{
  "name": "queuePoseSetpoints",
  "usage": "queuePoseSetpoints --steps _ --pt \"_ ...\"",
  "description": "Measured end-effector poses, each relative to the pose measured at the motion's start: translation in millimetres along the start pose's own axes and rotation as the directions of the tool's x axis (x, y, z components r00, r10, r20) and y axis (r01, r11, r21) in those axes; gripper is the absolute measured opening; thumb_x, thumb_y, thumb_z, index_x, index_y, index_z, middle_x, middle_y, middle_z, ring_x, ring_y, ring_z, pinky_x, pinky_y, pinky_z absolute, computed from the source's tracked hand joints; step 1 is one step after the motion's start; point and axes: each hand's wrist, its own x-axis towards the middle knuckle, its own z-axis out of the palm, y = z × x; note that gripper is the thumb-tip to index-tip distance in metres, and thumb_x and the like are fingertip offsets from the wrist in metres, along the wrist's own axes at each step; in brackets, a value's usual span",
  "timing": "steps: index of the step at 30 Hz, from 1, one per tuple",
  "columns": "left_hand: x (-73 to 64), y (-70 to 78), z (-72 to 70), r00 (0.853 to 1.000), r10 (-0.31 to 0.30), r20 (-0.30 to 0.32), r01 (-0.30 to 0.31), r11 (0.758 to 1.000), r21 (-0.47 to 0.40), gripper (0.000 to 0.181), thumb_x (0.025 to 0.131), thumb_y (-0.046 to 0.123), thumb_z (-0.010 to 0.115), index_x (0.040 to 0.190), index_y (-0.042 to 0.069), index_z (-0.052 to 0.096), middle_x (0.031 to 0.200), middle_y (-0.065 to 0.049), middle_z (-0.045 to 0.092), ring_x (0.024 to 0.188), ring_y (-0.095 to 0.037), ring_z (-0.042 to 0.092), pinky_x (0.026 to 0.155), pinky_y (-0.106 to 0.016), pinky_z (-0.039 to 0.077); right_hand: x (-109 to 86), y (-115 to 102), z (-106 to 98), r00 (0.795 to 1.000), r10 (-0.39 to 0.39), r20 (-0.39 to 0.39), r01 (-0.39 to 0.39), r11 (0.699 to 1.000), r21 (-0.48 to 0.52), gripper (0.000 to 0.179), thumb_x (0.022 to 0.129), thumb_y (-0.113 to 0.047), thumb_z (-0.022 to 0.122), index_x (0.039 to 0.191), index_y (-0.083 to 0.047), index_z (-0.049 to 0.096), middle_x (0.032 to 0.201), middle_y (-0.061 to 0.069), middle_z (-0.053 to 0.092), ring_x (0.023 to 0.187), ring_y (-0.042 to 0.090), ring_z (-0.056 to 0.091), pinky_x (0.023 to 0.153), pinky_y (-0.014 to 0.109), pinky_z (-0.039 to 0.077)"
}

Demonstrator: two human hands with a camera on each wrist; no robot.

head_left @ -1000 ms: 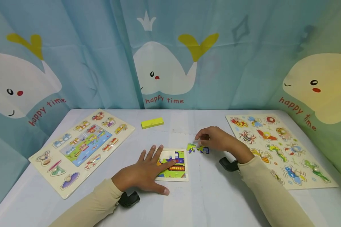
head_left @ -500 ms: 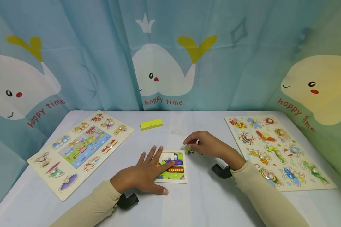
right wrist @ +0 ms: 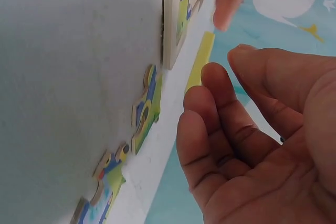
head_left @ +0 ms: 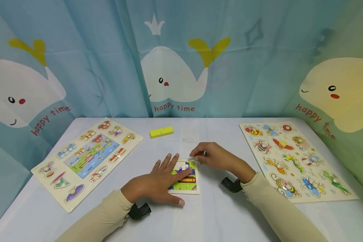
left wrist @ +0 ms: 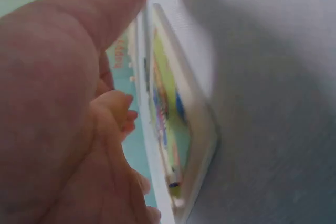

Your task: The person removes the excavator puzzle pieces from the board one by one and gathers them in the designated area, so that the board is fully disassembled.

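Bench with insect board, vehicle board and, between these boards, a small puzzle.
The left hand spreads over the puzzle's left part; the right hand, its grip loosely curled with thumb apart from fingertips, is near its far right corner. A yellow block lies beyond the puzzle, loose pieces to its right.

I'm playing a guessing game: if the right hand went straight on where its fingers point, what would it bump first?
Probably the left hand. If the right hand is lower, it might bump the puzzle board instead; depth is unclear.
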Motion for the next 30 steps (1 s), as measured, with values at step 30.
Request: queuePoseSetpoints --steps 30 --pt "7.4 9.6 1.0 0.989 -0.125 0.083 0.113 0.984 0.14 0.095 0.073 0.077 0.062 0.152 0.049 0.019 0.161 -0.005 -0.016 0.143 -0.038 -0.019 0.104 -0.071 0.002 6.7 -7 14 0.995 -0.027 0.094 0.033 0.997 -0.063 0.018 0.091 0.003 0.063 0.103 -0.004 0.074 0.099 -0.001 0.067 0.096 0.015 0.058 0.083 0.033 0.048"
